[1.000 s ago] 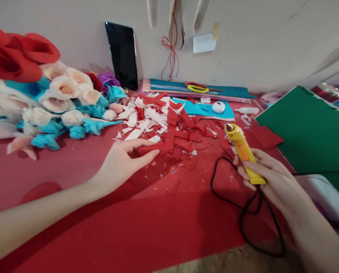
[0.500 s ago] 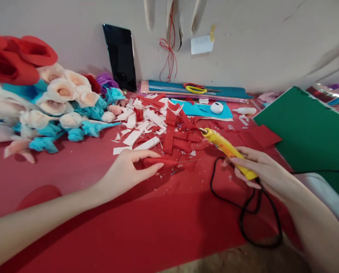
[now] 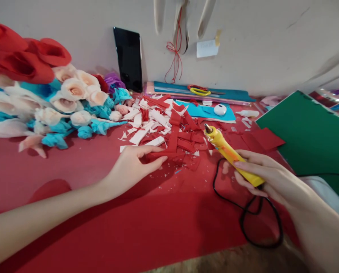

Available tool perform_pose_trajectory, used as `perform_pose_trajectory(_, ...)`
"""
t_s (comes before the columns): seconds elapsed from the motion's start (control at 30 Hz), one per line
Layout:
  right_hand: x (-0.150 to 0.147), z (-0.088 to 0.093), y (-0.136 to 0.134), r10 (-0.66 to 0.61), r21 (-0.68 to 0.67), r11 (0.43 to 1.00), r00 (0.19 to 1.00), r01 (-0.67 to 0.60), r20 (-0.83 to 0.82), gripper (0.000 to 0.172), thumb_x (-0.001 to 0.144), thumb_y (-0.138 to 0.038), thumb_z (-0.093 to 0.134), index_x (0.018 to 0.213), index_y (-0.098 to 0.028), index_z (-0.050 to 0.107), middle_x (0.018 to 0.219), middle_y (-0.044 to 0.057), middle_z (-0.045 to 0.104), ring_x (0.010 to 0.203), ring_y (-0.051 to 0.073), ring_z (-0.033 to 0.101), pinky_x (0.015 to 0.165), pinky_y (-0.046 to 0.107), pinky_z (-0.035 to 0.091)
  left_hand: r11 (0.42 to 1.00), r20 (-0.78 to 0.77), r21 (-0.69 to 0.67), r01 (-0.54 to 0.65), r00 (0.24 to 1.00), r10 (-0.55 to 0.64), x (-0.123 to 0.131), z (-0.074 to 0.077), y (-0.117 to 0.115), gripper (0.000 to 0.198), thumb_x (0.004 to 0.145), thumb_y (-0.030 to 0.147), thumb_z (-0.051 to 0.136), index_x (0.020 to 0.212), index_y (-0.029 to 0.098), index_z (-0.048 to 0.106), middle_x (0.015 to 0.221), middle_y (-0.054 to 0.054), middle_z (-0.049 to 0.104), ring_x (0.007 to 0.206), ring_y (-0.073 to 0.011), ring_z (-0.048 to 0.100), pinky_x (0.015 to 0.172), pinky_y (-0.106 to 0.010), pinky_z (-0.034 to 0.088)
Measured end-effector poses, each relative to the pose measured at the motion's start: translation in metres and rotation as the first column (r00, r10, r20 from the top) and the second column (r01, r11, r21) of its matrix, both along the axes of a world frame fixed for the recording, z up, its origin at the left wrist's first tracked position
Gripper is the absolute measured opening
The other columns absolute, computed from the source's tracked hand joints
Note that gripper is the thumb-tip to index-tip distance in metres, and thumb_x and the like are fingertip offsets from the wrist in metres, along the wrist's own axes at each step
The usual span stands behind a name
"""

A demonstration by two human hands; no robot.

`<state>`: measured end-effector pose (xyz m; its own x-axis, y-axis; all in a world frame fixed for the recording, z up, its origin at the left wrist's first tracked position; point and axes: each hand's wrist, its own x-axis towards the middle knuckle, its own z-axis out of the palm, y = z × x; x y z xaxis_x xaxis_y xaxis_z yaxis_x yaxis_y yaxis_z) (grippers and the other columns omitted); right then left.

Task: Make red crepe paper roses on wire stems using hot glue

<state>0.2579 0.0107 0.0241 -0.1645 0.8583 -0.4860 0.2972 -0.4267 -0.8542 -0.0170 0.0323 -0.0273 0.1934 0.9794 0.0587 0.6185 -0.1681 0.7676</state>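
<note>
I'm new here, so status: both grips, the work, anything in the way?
Left grip: pinching slim red paper piece. Right grip: yellow stick-shaped tool, metal tip clear of it. Possible clutter: loose red and white paper scraps alongside.

We're holding a yellow glue gun point(image 3: 228, 151) aslant on the R, metal tip point(image 3: 208, 129) pointing up & L, blk cord point(image 3: 245, 209) looping below; to its L we're pinching a thin red paper pc point(image 3: 172, 154), running approx horiz, L end partly hidden

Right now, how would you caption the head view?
Right hand holds yellow glue gun; left hand pinches red paper.
</note>
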Motion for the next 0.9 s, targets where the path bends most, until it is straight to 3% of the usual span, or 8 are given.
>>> perform_pose_trajectory(0.37,0.002,-0.001,0.0,0.005,0.056,0.998,0.999,-0.007,0.048,0.025,0.081,-0.04,0.049,0.086,-0.016,0.055,0.046,-0.003,0.041,0.033,0.004,0.029,0.032,0.016,0.017,0.987,0.106,-0.09,-0.134,0.984,0.143,-0.006,0.013,0.012,0.027,0.073,0.04,0.058,0.086,0.018,0.068,0.071,0.002,0.069,0.059,-0.0105,0.057,0.049,-0.016,0.041)
perform_pose_trajectory(0.57,-0.007,0.007,0.011,0.008,0.107,0.994,0.996,-0.018,0.093,0.025,0.082,-0.039,0.047,0.083,-0.014,0.054,0.045,-0.003,0.042,0.032,0.004,0.032,0.032,0.016,0.02,0.98,0.063,-0.021,-0.197,0.978,0.198,-0.019,0.027,0.026,0.034,0.073,0.042,0.057,0.095,0.017,0.066,0.081,0.003,0.067,0.072,-0.0111,0.053,0.06,-0.017,0.039)
perform_pose_trajectory(0.8,-0.014,0.015,0.028,-0.016,0.174,0.985,0.989,-0.01,0.145,0.025,0.081,-0.038,0.048,0.077,-0.013,0.054,0.044,-0.002,0.042,0.032,0.004,0.031,0.031,0.016,0.018,0.975,0.074,0.038,-0.217,0.974,0.214,-0.038,0.028,0.044,0.03,0.074,0.041,0.057,0.091,0.019,0.067,0.091,0.001,0.067,0.079,-0.0132,0.057,0.066,-0.021,0.043)
perform_pose_trajectory(0.9,-0.016,0.012,0.029,-0.078,0.281,0.959,0.985,0.032,0.153,0.02,0.079,-0.035,0.051,0.079,-0.015,0.052,0.049,-0.003,0.043,0.037,0.005,0.034,0.033,0.017,0.021,0.98,0.113,-0.013,-0.198,0.974,0.198,-0.036,0.027,0.044,0.028,0.072,0.04,0.06,0.087,0.018,0.069,0.084,-0.001,0.069,0.073,-0.0142,0.059,0.06,-0.021,0.043)
